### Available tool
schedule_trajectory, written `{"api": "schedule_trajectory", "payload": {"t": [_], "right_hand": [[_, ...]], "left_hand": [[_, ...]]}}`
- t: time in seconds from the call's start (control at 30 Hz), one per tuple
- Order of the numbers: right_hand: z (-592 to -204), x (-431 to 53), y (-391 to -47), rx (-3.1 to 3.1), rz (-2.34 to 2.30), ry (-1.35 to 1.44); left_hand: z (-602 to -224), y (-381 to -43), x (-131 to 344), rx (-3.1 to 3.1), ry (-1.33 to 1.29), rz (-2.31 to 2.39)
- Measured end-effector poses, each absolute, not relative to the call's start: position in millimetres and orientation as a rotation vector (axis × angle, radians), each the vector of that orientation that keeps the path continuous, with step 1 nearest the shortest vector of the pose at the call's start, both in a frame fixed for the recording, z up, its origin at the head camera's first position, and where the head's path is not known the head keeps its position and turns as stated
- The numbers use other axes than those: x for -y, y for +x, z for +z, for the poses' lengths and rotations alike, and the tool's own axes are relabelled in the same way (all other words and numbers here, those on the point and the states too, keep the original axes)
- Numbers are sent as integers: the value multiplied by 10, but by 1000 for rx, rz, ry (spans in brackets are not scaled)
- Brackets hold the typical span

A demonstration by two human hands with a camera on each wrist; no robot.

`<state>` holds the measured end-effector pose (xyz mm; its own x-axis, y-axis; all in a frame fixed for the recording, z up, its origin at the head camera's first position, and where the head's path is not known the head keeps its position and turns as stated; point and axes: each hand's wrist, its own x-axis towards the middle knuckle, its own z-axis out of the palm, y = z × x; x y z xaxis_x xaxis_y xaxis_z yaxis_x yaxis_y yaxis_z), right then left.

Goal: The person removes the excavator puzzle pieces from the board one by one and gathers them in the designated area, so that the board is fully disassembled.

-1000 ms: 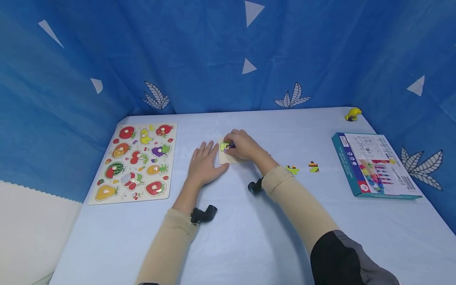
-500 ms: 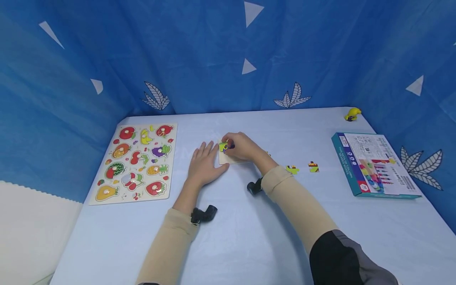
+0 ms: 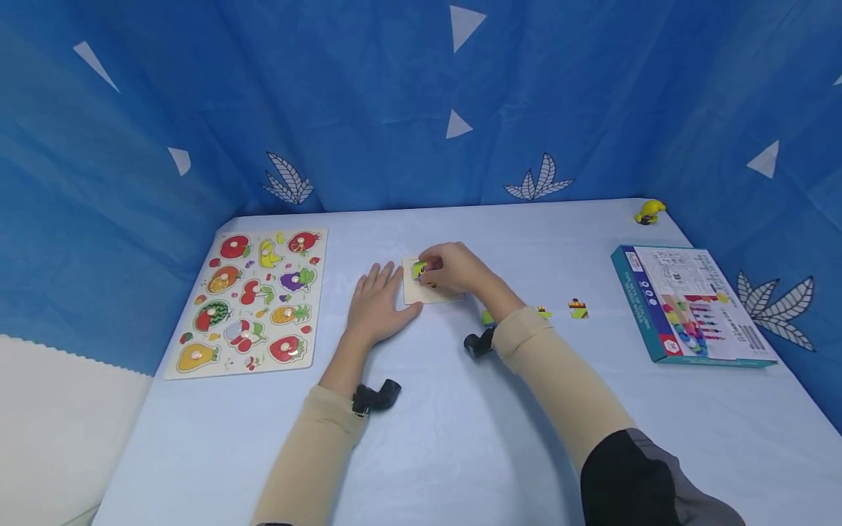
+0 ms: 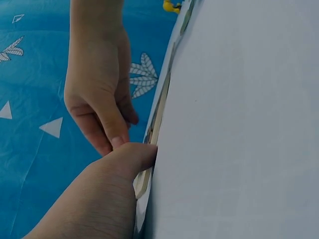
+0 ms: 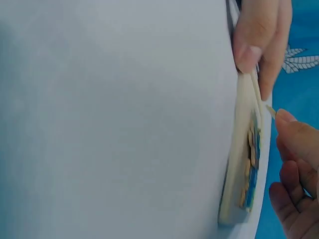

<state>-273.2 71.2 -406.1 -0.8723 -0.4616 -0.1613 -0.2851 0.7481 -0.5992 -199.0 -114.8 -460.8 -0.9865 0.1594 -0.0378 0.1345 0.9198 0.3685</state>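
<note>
A small pale wooden puzzle board (image 3: 414, 294) lies mid-table. My left hand (image 3: 375, 310) lies flat at its left side, fingers spread; in the right wrist view its thumb presses the board's end. Over the board, my right hand (image 3: 457, 269) pinches a small jigsaw piece (image 5: 270, 110) between thumb and fingertips, and the piece appears edge-on in the right wrist view. From the head, a green and purple patch shows at those fingertips. Several coloured pieces (image 5: 252, 172) sit in the board, mostly hidden behind the right hand in the head view.
Loose jigsaw pieces lie to the right, including a yellow and red one (image 3: 578, 309) and one partly behind the right sleeve (image 3: 543, 312). A fruit peg puzzle (image 3: 253, 303) is at left. A boxed set (image 3: 693, 303) and a yellow toy (image 3: 650, 212) are at right.
The right hand, with the jigsaw piece, has shifted slightly right over the board, and its forearm now covers more of the loose pieces. The left hand has stayed put.
</note>
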Motion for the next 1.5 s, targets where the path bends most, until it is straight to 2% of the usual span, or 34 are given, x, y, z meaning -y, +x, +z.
{"api": "schedule_trajectory", "payload": {"t": [0.73,1.5], "right_hand": [[-3958,-1601,-2942,-2746,-829,-284],[-4051,-1693,-2993,-2733,-716,-235]], "left_hand": [[-4614,-1975,1146,-3013,230,605],[-4624,-1969,1146,-3018,238,610]]}}
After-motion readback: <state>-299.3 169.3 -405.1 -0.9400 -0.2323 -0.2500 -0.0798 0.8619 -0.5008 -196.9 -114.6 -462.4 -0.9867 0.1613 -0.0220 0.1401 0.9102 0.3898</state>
